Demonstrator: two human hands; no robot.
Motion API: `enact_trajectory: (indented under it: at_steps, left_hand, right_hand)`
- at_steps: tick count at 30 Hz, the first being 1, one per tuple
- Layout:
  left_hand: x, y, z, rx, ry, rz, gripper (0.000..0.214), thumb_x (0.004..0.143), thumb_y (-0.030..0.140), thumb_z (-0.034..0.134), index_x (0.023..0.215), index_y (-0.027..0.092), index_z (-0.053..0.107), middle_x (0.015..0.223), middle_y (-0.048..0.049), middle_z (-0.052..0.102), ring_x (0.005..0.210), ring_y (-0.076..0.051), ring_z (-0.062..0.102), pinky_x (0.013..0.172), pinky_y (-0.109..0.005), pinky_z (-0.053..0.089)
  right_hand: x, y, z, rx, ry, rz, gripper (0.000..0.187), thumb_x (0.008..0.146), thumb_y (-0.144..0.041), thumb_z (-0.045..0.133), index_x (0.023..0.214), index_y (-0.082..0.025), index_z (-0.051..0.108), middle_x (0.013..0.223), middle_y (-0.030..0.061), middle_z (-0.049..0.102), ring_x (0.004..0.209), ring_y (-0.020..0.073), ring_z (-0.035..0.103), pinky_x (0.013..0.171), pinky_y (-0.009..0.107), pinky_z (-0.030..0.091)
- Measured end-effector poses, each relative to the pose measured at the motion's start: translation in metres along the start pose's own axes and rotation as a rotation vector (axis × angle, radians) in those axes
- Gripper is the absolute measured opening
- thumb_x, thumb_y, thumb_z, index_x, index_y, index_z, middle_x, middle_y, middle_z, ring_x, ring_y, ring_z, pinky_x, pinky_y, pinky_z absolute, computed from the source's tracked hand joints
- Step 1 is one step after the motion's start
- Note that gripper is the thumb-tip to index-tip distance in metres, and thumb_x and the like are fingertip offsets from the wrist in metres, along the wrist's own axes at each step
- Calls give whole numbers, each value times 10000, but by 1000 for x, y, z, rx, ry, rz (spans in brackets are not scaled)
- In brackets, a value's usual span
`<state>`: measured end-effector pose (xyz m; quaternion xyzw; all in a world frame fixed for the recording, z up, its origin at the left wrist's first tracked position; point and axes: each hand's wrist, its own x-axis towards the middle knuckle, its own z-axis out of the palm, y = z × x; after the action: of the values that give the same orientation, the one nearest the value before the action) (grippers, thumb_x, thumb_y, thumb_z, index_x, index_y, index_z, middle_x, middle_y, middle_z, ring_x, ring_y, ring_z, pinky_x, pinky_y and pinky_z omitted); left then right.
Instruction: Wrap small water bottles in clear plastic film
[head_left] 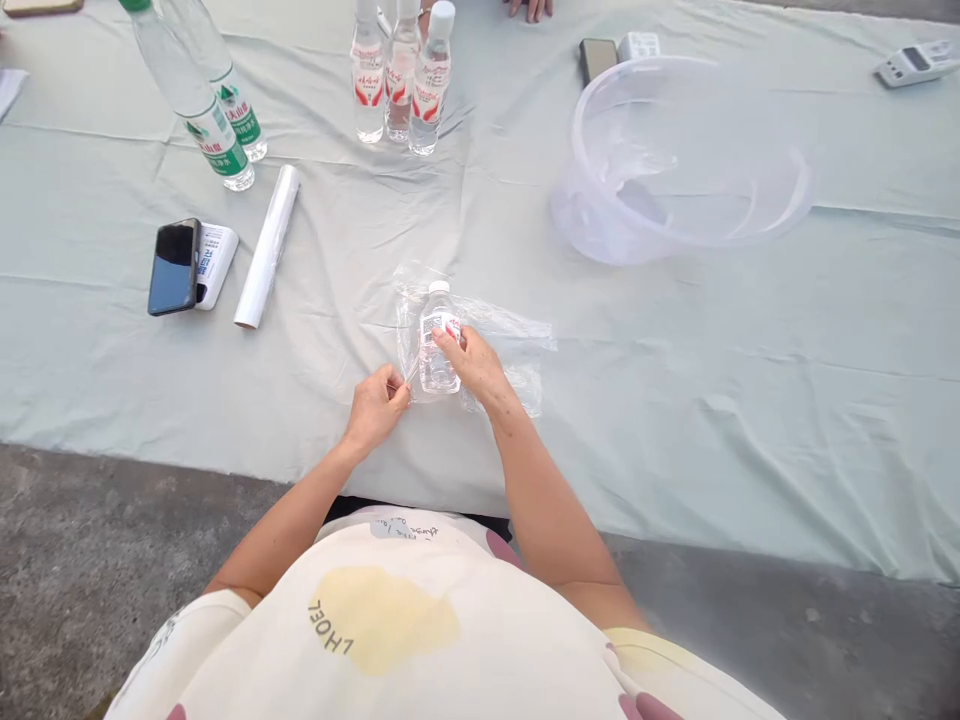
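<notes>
A small clear water bottle with a white cap and a red-and-white label lies on a sheet of clear plastic film, cap pointing away from me. My right hand is closed around the bottle's right side, thumb across the label. To the left of the bottle, my left hand pinches the near left edge of the film between thumb and fingers. The film spreads wrinkled around the bottle and out to the right.
A roll of film lies left, beside a phone and a white box. Beyond stand tall green-labelled bottles and three small bottles. A clear plastic basin sits right. Another person's hand rests at the far edge.
</notes>
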<state>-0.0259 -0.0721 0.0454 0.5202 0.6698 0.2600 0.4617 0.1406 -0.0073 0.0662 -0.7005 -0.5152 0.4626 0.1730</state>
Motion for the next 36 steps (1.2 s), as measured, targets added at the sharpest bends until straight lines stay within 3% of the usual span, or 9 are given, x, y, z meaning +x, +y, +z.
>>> enact_trajectory:
  at_steps: [4,10,16,21,25,27,29,32,36]
  left_hand:
    - [1,-6,4,-100,-25,-71,162,858,285,561,735,242,466,593,59,635,538,-132,624,524,-239,470]
    - [0,-8,-3,-81,-42,-65,154,848,262,551,721,239,467,555,74,585,488,-122,591,495,-235,434]
    - [-10,-8,-4,4,-75,-16,143,838,227,557,719,234,477,572,74,562,530,-117,547,569,-253,405]
    - [-8,-3,-24,138,-159,24,72,816,263,626,812,240,558,678,46,623,601,-143,556,573,-270,382]
    - [24,16,-47,262,89,88,272,904,318,557,1167,251,564,958,-15,691,715,-168,618,674,-311,449]
    - [53,29,-50,295,228,144,442,916,300,548,1349,240,481,1174,-71,662,859,-193,651,778,-339,478]
    - [86,42,-49,349,257,169,545,925,289,540,1450,228,409,1321,-119,599,1069,-240,635,865,-360,481]
    - [130,59,-40,417,140,142,449,906,327,585,1337,209,538,1278,-135,625,1184,-291,590,939,-393,463]
    - [164,69,-30,401,108,120,97,866,189,559,906,215,644,994,-86,687,1033,-276,622,874,-381,461]
  right_hand:
    - [4,3,-1,130,8,33,546,868,-726,492,1011,-214,617,992,55,630,881,197,579,723,292,463]
    - [6,6,-5,432,-128,73,582,877,-635,557,1302,-237,578,1113,81,678,878,197,666,720,304,548]
    - [8,3,7,15,25,17,716,827,-791,488,1237,-215,603,1030,82,666,893,242,635,730,357,544]
    - [-3,-2,10,-103,-1,-22,859,813,-813,486,1438,-223,488,1211,121,644,1055,304,625,846,414,526]
    - [-16,-8,12,-153,-13,-30,970,788,-744,589,1572,-241,319,1213,121,655,1051,312,641,871,438,517]
    - [-20,-10,13,-156,-6,-40,940,798,-710,598,1571,-250,325,1213,119,657,1064,313,643,852,428,522]
    - [-22,-11,13,-158,5,-59,887,814,-680,594,1558,-261,354,1248,121,646,1113,316,633,856,422,523]
    - [-24,-10,13,-163,3,-82,884,825,-666,593,1569,-261,340,1338,131,607,1183,319,610,900,432,516]
    - [-35,5,20,-175,33,-123,967,828,-654,616,1604,-223,233,1370,146,587,1149,302,629,917,439,526]
